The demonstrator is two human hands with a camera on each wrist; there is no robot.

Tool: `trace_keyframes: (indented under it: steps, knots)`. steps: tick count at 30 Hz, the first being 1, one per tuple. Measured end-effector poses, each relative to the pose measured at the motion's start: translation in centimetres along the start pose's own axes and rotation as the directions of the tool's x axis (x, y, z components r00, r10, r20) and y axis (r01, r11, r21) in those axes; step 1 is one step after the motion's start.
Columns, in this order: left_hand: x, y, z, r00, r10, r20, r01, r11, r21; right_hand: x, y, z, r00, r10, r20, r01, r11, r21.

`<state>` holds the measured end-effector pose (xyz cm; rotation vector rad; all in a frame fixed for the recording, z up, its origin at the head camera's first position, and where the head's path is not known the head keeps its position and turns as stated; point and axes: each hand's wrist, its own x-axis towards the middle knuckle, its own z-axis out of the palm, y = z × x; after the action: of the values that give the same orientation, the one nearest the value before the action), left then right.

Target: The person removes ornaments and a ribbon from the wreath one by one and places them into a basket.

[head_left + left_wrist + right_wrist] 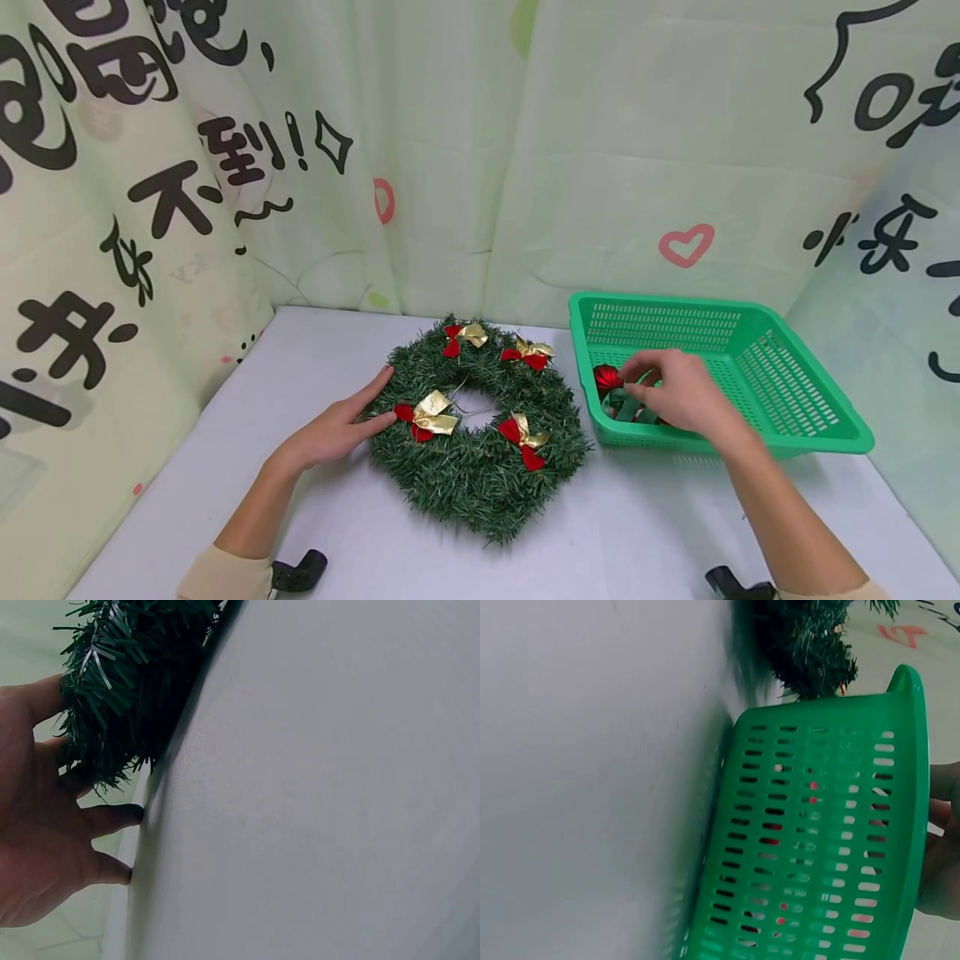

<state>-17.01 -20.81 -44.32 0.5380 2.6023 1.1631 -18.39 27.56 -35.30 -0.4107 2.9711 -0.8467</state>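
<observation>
A green artificial wreath (480, 492) lies on the table, with several red and gold bows (431, 417) on it. My left hand (348, 429) rests against the wreath's left side, its fingers spread and touching the greenery. In the left wrist view, fingers of this hand (41, 817) reach the wreath's edge. My right hand (678, 392) is inside the green plastic basket (810, 387), fingers bent. Its thumb and index fingertips are at the edge of a shiny red ball ornament (606, 377), above some green ribbon (628, 407). Whether they pinch anything cannot be made out.
The basket stands to the right of the wreath on the white table (315, 533). A printed curtain (600, 150) hangs behind the table and along both sides. Through the basket's slotted wall (802, 825) in the right wrist view, bits of red show.
</observation>
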Motion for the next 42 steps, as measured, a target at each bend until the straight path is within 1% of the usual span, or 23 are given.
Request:
trace_keyframes:
  steps: [4,8,12,14,18,22,24,27,30,32,34,37,41,42]
  knots:
    - [0.1,0.0,0.0,1.0,0.003,0.0,-0.003,1.0,0.008,-0.6,-1.0,0.3,1.0,-0.012,-0.01,0.012,1.0,0.015]
    - [0.2,0.1,0.1,1.0,0.004,-0.001,-0.004,1.0,0.02,-1.2,-2.1,0.8,0.999,-0.033,-0.031,0.033,0.999,-0.001]
    - [0.3,0.2,0.2,1.0,0.012,-0.016,-0.011,0.999,0.048,-1.7,-2.9,1.4,0.998,-0.041,-0.048,0.041,0.999,-0.004]
    - [0.4,0.2,0.2,0.999,0.025,-0.033,-0.023,0.997,0.069,-1.9,-3.2,1.7,0.997,-0.053,-0.062,0.052,0.999,-0.014]
    - [0.5,0.5,0.4,0.996,0.055,-0.076,-0.046,0.993,0.111,-2.5,-3.7,2.2,0.989,-0.102,-0.104,0.097,0.994,-0.055]
    - [0.2,1.4,0.3,0.99,0.056,-0.132,-0.033,0.984,0.172,-3.0,-4.3,3.0,0.981,-0.14,-0.136,0.131,0.989,-0.075]
    - [-0.2,2.1,0.1,0.985,0.053,-0.163,-0.017,0.976,0.217,-3.2,-4.7,3.5,0.978,-0.144,-0.152,0.136,0.989,-0.063]
    - [-0.7,3.5,0.0,0.977,0.055,-0.206,0.007,0.956,0.292,-3.6,-5.2,4.1,0.975,-0.131,-0.178,0.124,0.991,-0.045]
    - [-1.1,5.1,0.2,0.969,0.07,-0.236,0.021,0.932,0.363,-4.1,-5.6,4.9,0.971,-0.123,-0.204,0.117,0.992,-0.045]
    - [-1.2,6.1,0.5,0.965,0.081,-0.248,0.027,0.913,0.406,-4.3,-5.9,5.6,0.968,-0.132,-0.215,0.12,0.991,-0.066]
    - [-1.4,7.1,1.1,0.962,0.099,-0.254,0.026,0.895,0.446,-4.4,-6.3,6.2,0.966,-0.137,-0.217,0.119,0.988,-0.096]
    - [-1.4,8.4,2.3,0.959,0.122,-0.257,0.024,0.866,0.5,-4.6,-7.0,7.1,0.967,-0.139,-0.213,0.108,0.983,-0.151]
    - [-1.6,9.8,4.2,0.955,0.134,-0.264,0.031,0.84,0.541,-4.8,-8.0,7.8,0.976,-0.104,-0.19,0.066,0.979,-0.194]
    - [-1.6,10.1,4.7,0.954,0.135,-0.269,0.036,0.838,0.545,-5.0,-8.2,8.0,0.979,-0.092,-0.18,0.056,0.979,-0.199]
